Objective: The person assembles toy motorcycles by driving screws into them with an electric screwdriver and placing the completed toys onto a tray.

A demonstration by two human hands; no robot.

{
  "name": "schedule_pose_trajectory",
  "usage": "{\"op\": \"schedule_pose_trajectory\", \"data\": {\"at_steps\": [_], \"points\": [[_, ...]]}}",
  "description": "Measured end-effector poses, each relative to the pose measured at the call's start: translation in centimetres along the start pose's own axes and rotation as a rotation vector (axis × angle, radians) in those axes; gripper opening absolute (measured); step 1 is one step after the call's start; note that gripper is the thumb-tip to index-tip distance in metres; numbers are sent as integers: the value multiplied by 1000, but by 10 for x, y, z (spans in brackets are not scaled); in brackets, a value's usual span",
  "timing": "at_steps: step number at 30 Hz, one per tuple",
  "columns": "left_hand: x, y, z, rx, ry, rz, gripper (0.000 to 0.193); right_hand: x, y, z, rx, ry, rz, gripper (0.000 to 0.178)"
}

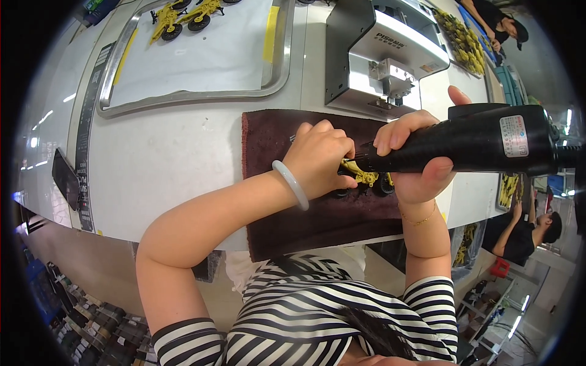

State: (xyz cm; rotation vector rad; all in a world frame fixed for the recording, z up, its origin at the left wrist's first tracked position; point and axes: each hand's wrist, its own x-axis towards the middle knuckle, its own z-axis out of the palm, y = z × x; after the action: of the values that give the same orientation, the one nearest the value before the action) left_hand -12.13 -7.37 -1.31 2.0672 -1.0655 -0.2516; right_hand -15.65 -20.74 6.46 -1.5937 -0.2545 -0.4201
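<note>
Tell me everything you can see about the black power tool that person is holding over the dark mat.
The black power tool is a chunky handheld driver with a matte, plastic-looking body and a pale label on its side. It lies almost level, thick end to the right, narrowing to a tip at the left. The right hand wraps its front part, thumb raised behind. Its tip meets a small yellow toy vehicle with black wheels, which the left hand steadies on the dark brown mat. The bit itself is hidden.

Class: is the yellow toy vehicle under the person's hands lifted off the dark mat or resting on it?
Resting: the yellow toy vehicle has black wheels on the dark mat.
</note>
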Motion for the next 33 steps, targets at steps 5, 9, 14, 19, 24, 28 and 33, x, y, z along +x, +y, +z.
{"op": "schedule_pose_trajectory", "data": {"at_steps": [5,9,14,19,24,28,33], "points": [[0,1,-1,-6,-16,-19,39,1,4,3,44,-29,30,90],[-1,3,-1,8,-38,-46,38,-1,9,0,-54,-47,-6,85],[-2,4,3,2,-28,-46,45,-5,12,-6,-51,-60,29,82],[5,2,1,54,-49,-57,40,-1,18,-11,-32,-75,53,78],[-3,8,-18,141,-98,-116,47,2,23,13,98,-76,9,67],[-7,14,0,189,-33,-23,40,-27,65,-46,384,-85,122,60],[0,10,24,212,53,74,41,-14,13,-107,564,194,35,44]]}}
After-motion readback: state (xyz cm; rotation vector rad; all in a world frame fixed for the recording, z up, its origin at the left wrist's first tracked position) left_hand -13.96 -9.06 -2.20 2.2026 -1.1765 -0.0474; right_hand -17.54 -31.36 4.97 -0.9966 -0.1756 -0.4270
